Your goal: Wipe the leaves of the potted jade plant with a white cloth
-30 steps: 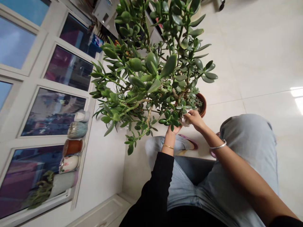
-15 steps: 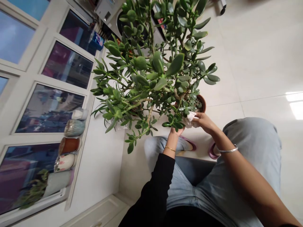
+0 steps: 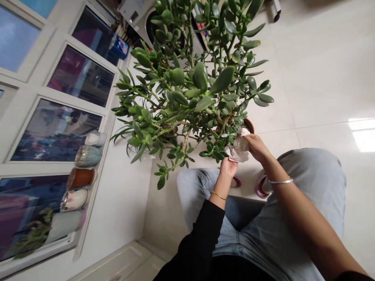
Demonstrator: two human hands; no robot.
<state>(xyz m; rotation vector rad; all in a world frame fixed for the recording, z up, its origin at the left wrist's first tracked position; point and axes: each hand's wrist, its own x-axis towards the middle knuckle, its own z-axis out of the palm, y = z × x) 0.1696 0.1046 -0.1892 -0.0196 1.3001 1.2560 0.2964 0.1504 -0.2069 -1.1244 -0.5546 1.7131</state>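
Observation:
A crumpled white tissue (image 3: 238, 151) stretches between my two hands at the near edge of a large jade plant (image 3: 202, 103) with thick green leaves. My right hand (image 3: 258, 148) pinches the tissue's upper right part. At its lower left edge, my left hand (image 3: 228, 168) closes on the tissue, its fingertips partly hidden beneath it. Low leaves of the plant lie just left of the tissue, close to both hands. Behind the right hand shows the rim of a brown pot (image 3: 249, 125).
Several pots, among them a ribbed blue-grey one (image 3: 88, 156) and a brown one (image 3: 80, 178), line the windowsill on the left. A blue packet (image 3: 120, 47) stands farther back. A caster leg (image 3: 275, 11) rests on the pale tiled floor (image 3: 316, 78). My knees flank my arms.
My left hand has come out from under the leaves and moved right to the tissue. The tissue is now more spread between both hands, and my right hand has shifted slightly right.

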